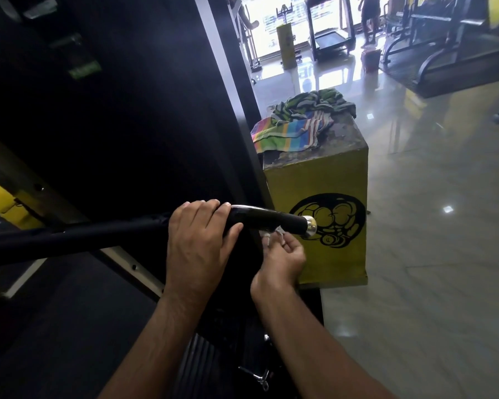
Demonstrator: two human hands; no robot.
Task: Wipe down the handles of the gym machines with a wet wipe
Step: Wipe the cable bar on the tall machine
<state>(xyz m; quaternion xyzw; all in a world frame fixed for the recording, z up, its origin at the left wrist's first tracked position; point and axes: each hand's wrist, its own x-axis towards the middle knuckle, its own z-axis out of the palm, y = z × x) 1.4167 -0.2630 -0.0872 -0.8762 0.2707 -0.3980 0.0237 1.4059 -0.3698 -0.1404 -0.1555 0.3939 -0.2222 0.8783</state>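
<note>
The left hand grips the black bar handle from above, fingers curled over the top and thumb against the near side. The handle runs from 9 o'clock toward 3 o'clock and ends in a chrome end cap. The right hand sits just below the handle, at 4 o'clock of the left hand, with its fingers curled and pinching a white wet wipe. Most of the wipe is hidden in the fingers, and whether it touches the underside of the handle cannot be told.

Behind the end cap stands a yellow box with a black logo. A multicoloured striped cloth and a green striped cloth lie bunched on its top. At 12 o'clock, well apart across the glossy tile floor, stands a treadmill.
</note>
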